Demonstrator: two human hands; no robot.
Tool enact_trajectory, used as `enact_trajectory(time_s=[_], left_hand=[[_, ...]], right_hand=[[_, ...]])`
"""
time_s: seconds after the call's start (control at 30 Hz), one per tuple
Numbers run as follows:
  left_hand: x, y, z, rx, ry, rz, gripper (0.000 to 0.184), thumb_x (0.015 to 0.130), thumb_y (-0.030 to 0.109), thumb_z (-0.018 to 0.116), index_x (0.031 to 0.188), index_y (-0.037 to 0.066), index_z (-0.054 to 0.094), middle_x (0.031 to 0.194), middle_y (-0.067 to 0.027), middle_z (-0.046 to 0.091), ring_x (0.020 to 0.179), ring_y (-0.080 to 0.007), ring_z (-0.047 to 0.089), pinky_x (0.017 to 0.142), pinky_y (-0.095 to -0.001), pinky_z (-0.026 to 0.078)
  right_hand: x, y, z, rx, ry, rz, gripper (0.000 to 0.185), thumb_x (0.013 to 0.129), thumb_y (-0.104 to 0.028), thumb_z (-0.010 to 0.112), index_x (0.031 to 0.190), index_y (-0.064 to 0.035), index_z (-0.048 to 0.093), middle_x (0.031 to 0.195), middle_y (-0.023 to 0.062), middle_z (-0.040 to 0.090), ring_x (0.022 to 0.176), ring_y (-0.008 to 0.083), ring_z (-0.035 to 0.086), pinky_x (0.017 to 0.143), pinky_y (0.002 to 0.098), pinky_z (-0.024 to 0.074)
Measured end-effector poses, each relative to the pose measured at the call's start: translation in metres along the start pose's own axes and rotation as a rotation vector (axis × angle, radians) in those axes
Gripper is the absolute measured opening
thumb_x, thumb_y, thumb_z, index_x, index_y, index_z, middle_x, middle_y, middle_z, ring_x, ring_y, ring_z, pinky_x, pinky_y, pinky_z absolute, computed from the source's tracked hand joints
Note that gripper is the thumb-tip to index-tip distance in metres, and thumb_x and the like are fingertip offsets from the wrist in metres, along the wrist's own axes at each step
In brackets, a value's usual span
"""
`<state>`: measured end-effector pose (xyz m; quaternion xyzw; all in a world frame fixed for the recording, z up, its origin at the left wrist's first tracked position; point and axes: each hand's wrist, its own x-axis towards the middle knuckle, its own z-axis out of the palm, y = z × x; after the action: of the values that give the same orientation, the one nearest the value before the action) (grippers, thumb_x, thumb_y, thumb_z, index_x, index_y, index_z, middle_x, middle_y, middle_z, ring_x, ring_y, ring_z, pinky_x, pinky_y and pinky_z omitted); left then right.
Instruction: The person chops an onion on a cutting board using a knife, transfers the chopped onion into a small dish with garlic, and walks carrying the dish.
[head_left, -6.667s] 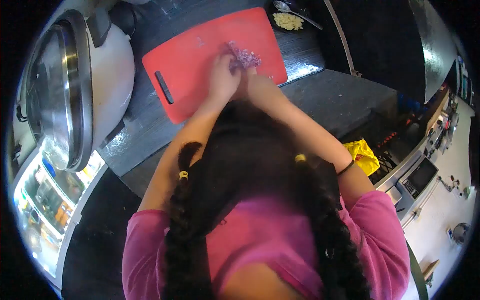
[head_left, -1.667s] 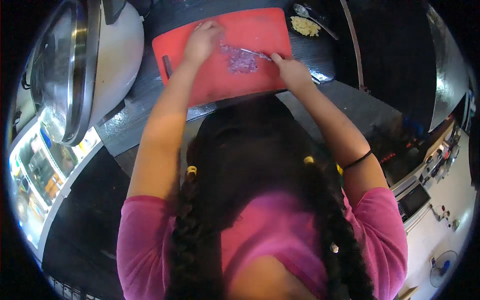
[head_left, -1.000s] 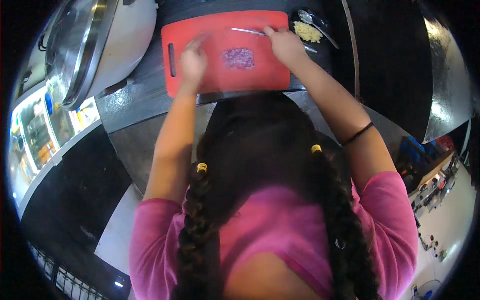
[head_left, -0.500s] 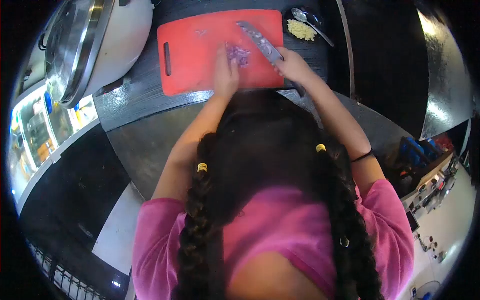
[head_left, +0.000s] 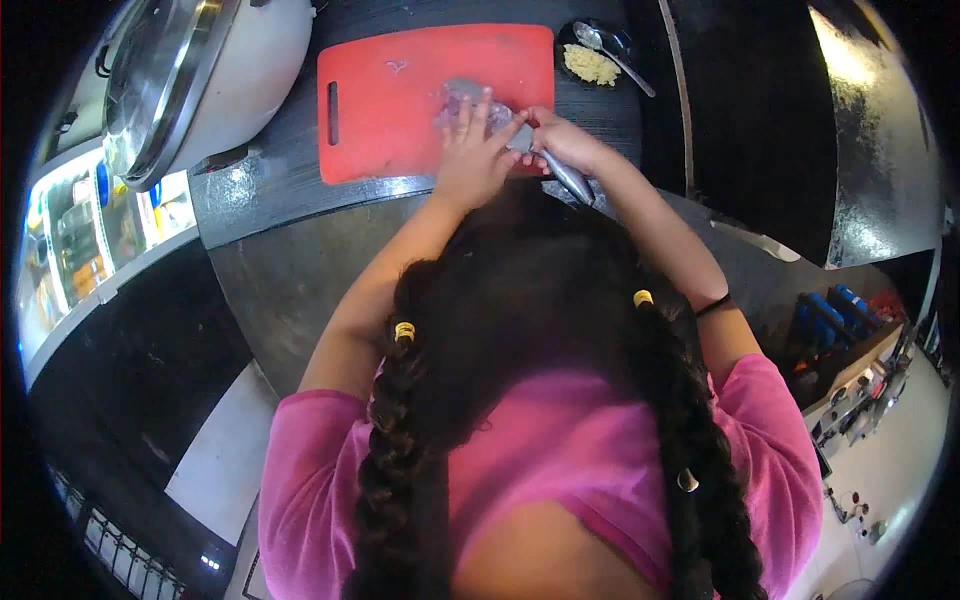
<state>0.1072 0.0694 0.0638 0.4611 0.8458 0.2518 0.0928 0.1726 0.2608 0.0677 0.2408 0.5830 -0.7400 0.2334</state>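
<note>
A red cutting board [head_left: 380, 120] lies on the dark counter. My right hand [head_left: 565, 143] is closed around the knife [head_left: 568, 178] at the board's right side, with the handle's end sticking out toward me. The blade lies low over the board, pointing left. My left hand [head_left: 473, 160] is open, its fingers spread over the blade and the finely chopped purple onion [head_left: 446, 113]. Whether the fingers touch the blade or the onion is hard to tell. Part of the onion is hidden beneath fingers and blade.
Right of the board, a dark dish holds a pale yellow minced food [head_left: 590, 66] and a metal spoon [head_left: 628, 72]. A large white pot-like appliance [head_left: 255, 80] with a glass lid stands at the left. The counter's front edge [head_left: 300, 228] runs below the board.
The knife has turned flatter and come down over the onion. My left hand has moved right and spread its fingers over the blade. The right hand has lowered slightly.
</note>
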Motion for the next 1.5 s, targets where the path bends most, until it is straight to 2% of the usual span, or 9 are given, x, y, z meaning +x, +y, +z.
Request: enact_trajectory(time_s=[0.23, 0.37, 0.63, 0.77, 0.87, 1.07, 1.23, 1.37, 1.5], left_hand=[[0.003, -0.001, 0.0, 0.041, 0.069, 0.033, 0.054, 0.093, 0.033, 0.062, 0.146, 0.03, 0.05, 0.162, -0.0189, 0.022, 0.148, -0.0467, 0.021, 0.117, -0.0659, 0.011], [0.011, -0.003, 0.004, -0.058, 0.289, 0.008, 0.043, 0.086, 0.034, 0.071, 0.125, 0.018, 0.065, 0.146, -0.0172, 0.042, 0.142, -0.0417, 0.033, 0.116, -0.0638, 0.018], [0.042, -0.015, -0.015, 0.008, 0.273, 0.027, 0.021, 0.08, 0.026, 0.076, 0.095, 0.011, 0.076, 0.13, -0.0135, 0.056, 0.132, -0.0339, 0.046, 0.112, -0.0627, 0.027], [0.055, -0.041, -0.033, -0.1, 0.337, 0.014, 0.016, 0.081, 0.023, 0.075, 0.09, 0.01, 0.075, 0.12, -0.0147, 0.062, 0.121, -0.0347, 0.053, 0.106, -0.0541, 0.037], [0.069, -0.091, -0.041, -0.193, 0.429, -0.053, 0.013, 0.082, 0.022, 0.074, 0.086, 0.01, 0.074, 0.111, -0.0161, 0.065, 0.112, -0.0366, 0.057, 0.096, -0.0473, 0.044], [0.059, -0.173, -0.052, 0.028, 0.316, -0.196, 0.014, 0.083, 0.024, 0.072, 0.084, 0.01, 0.075, 0.111, -0.0151, 0.065, 0.11, -0.0361, 0.057, 0.094, -0.048, 0.045], [0.035, -0.157, -0.047, 0.105, 0.396, 0.004, 0.032, 0.087, 0.026, 0.068, 0.117, 0.016, 0.072, 0.137, -0.0187, 0.054, 0.127, -0.0419, 0.048, 0.105, -0.0532, 0.039], [0.012, -0.088, -0.062, 0.037, -0.133, 0.284, 0.052, 0.092, 0.026, 0.063, 0.143, 0.034, 0.054, 0.161, -0.0189, 0.024, 0.148, -0.0437, 0.022, 0.119, -0.062, 0.015], [0.005, -0.066, -0.043, -0.004, -0.201, 0.396, 0.058, 0.094, 0.035, 0.059, 0.15, 0.037, 0.044, 0.165, -0.0169, 0.015, 0.152, -0.0422, 0.01, 0.119, -0.0646, 0.004]], right_hand=[[-0.017, 0.002, -0.001, -0.15, 0.006, -0.048, 0.049, 0.084, -0.007, 0.049, 0.132, -0.0015, 0.042, 0.084, 0.0114, 0.065, 0.06, 0.0155, 0.06, 0.051, 0.031, 0.049], [-0.022, -0.001, 0.003, -0.191, 0.065, 0.002, 0.051, 0.079, -0.001, 0.047, 0.13, -0.0059, 0.043, 0.078, 0.0073, 0.063, 0.054, 0.0122, 0.055, 0.05, 0.0283, 0.0461], [-0.031, -0.018, 0.029, -0.418, 0.232, -0.088, 0.035, 0.09, -0.016, 0.05, 0.123, -0.0054, 0.054, 0.088, 0.0113, 0.068, 0.071, 0.0197, 0.065, 0.061, 0.0359, 0.0495], [-0.028, -0.033, 0.048, -0.481, 0.309, -0.077, 0.035, 0.089, -0.015, 0.054, 0.122, -0.0045, 0.057, 0.09, 0.0139, 0.069, 0.08, 0.0241, 0.067, 0.071, 0.0408, 0.0514], [-0.016, -0.031, 0.059, -0.608, 0.352, -0.169, 0.037, 0.087, -0.013, 0.056, 0.123, -0.0042, 0.057, 0.09, 0.0139, 0.069, 0.078, 0.0229, 0.068, 0.068, 0.0398, 0.0529], [-0.006, -0.026, 0.076, -0.138, 0.337, 0.0, 0.046, 0.083, -0.003, 0.055, 0.129, -0.0061, 0.051, 0.084, 0.009, 0.067, 0.061, 0.0146, 0.063, 0.052, 0.0299, 0.0498], [-0.006, -0.02, 0.075, -0.04, 0.321, -0.016, 0.048, 0.081, -0.003, 0.056, 0.129, -0.0042, 0.05, 0.084, 0.0103, 0.067, 0.06, 0.0137, 0.062, 0.052, 0.0288, 0.049], [-0.005, -0.003, 0.07, 0.181, 0.218, -0.067, 0.048, 0.081, -0.003, 0.056, 0.128, -0.0031, 0.05, 0.085, 0.0113, 0.068, 0.058, 0.013, 0.059, 0.053, 0.0273, 0.0477], [-0.021, 0.005, 0.063, 0.197, 0.173, -0.053, 0.047, 0.081, -0.003, 0.055, 0.128, -0.0019, 0.05, 0.084, 0.0109, 0.068, 0.058, 0.0124, 0.058, 0.053, 0.0261, 0.0469]])
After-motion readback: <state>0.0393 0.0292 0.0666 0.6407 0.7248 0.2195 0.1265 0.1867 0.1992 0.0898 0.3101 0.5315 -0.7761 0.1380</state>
